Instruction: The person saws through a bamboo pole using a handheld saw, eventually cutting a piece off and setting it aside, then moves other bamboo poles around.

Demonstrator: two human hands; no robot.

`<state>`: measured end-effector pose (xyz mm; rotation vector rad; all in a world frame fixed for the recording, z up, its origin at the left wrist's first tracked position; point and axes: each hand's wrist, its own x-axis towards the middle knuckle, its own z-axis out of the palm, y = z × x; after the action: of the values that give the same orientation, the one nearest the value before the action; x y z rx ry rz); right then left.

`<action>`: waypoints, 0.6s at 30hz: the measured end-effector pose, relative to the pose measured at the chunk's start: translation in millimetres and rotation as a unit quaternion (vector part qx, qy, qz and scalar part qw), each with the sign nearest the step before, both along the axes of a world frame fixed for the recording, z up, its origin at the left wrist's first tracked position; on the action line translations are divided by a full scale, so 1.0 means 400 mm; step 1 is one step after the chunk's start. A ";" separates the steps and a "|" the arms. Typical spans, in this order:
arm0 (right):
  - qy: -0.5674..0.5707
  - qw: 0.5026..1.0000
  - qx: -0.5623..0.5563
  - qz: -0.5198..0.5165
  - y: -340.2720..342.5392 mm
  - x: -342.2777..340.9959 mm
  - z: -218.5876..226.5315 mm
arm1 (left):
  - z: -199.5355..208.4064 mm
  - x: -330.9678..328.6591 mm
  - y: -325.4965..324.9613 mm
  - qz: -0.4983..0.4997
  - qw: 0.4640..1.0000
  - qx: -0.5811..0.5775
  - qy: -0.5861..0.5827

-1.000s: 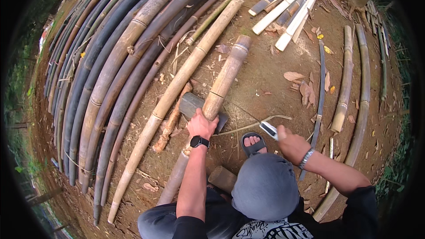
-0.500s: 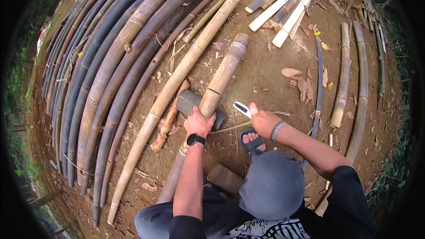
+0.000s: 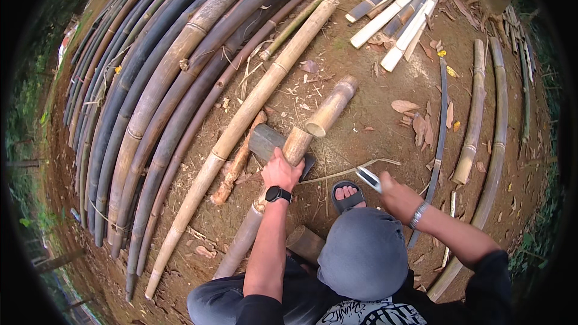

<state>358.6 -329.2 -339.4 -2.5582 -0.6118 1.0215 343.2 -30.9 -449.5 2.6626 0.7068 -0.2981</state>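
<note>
Basically, right hand (image 3: pixel 397 197) closed round a white-and-black saw handle (image 3: pixel 369 179) above the dirt ground (image 3: pixel 370 105), left hand (image 3: pixel 282 170) gripping a pale bamboo pole (image 3: pixel 298 144) over the right half of a dark grey block (image 3: pixel 265 141). Short bamboo section (image 3: pixel 333 106) just past the pole's end, contact unclear. Farther: stacked bamboo poles (image 3: pixel 159 78) along the ground's left edge, split bamboo strips (image 3: pixel 391 17) toward its far right.

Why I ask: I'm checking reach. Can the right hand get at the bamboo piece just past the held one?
Probably not to grip it: the right hand holds a tool handle. Otherwise the way to the bamboo piece looks open, across the ground.
</note>
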 end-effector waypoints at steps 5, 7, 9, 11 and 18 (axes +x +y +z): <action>0.038 0.997 0.061 -0.009 0.093 0.050 0.002 | 0.008 0.029 0.049 0.017 1.000 0.019 -0.016; 0.058 0.995 0.067 -0.037 0.031 0.024 0.010 | 0.019 0.025 0.038 0.031 0.999 0.006 0.017; 0.062 0.995 0.056 -0.056 0.008 0.003 -0.028 | -0.006 0.011 0.022 0.012 1.000 0.013 0.002; 0.019 0.994 0.099 -0.052 0.028 0.041 -0.062 | 0.022 0.028 0.015 0.015 0.999 0.017 0.028; 0.055 0.996 0.060 -0.028 -0.092 -0.017 0.014 | 0.004 0.019 0.020 -0.012 1.000 0.020 -0.002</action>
<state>351.7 -365.8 -333.8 -2.3843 -0.5505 1.0665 350.7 -22.7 -447.9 2.7114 0.6863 -0.2873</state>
